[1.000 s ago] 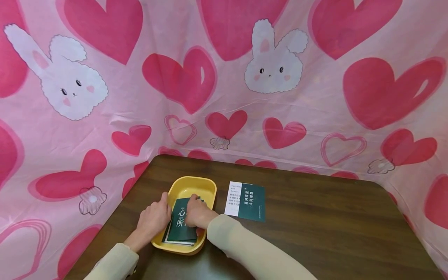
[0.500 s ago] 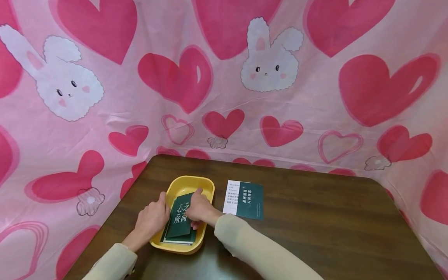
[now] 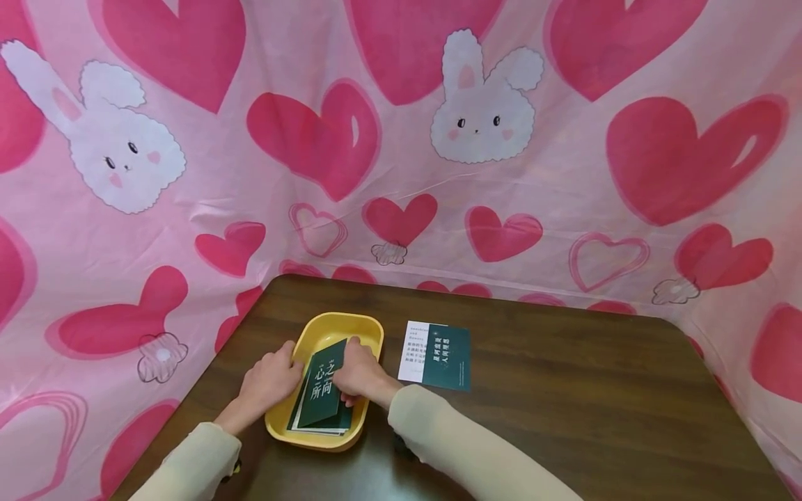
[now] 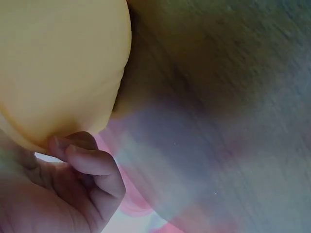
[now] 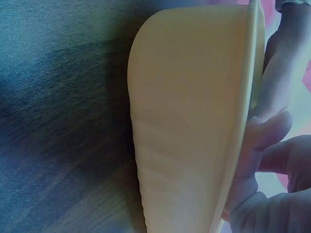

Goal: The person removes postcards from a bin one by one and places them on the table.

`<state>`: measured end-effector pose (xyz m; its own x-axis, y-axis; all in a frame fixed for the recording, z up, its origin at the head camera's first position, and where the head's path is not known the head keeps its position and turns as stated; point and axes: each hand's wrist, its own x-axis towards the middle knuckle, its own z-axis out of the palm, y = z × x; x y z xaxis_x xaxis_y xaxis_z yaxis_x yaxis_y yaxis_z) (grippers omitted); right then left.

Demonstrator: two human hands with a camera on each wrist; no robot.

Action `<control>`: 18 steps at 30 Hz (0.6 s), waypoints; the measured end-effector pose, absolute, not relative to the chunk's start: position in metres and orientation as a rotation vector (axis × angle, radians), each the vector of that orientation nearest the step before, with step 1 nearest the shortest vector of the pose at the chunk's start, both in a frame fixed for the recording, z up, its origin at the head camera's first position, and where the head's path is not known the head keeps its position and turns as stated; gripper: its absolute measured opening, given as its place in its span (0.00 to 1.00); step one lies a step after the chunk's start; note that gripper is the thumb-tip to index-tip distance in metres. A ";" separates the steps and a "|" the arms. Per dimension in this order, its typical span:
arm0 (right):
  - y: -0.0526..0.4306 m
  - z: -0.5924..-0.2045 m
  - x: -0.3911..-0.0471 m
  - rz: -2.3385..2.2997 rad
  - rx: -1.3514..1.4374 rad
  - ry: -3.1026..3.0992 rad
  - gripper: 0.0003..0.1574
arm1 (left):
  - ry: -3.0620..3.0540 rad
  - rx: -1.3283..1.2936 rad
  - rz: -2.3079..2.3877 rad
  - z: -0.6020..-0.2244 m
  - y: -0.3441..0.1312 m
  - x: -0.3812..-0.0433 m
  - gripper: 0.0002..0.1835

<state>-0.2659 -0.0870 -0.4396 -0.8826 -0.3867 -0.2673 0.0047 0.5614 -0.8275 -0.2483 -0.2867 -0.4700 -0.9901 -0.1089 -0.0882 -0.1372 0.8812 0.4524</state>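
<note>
A yellow plastic tray stands at the table's left front, holding a stack of dark green and white cards. My left hand grips the tray's left rim. In the left wrist view, the fingers curl under the rim from outside. My right hand reaches over the right rim and pinches the top green card by its right side. That card, with large white characters, lies tilted against the stack below. In the right wrist view, the tray's outer wall hides the cards.
To the right of the tray, a white-and-green printed card lies flat on the dark wooden table. A pink cloth with hearts and rabbits hangs behind the table and along both sides.
The top green card has turned and tilted up on its right side with my right hand, showing more of the stack below. My left hand stays on the rim.
</note>
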 end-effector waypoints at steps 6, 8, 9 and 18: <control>-0.081 -0.441 -0.264 -1.341 -0.344 2.343 0.23 | 2.987 -0.231 0.736 -0.477 -0.286 -0.249 0.21; -0.079 -0.442 -0.265 -1.366 -0.357 2.337 0.17 | 2.990 -0.239 0.757 -0.479 -0.285 -0.249 0.21; -0.078 -0.442 -0.265 -1.375 -0.359 2.337 0.16 | 2.992 -0.239 0.762 -0.479 -0.284 -0.250 0.21; -0.075 -0.440 -0.268 -1.385 -0.372 2.400 0.14 | 2.991 -0.280 0.709 -0.481 -0.281 -0.251 0.24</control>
<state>-0.2675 -0.0747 -0.4402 -0.9064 -0.3896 -0.1632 -0.0537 0.4896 -0.8703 -0.2508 -0.2806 -0.4813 -0.9820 -0.1634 -0.0945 -0.1884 0.8780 0.4400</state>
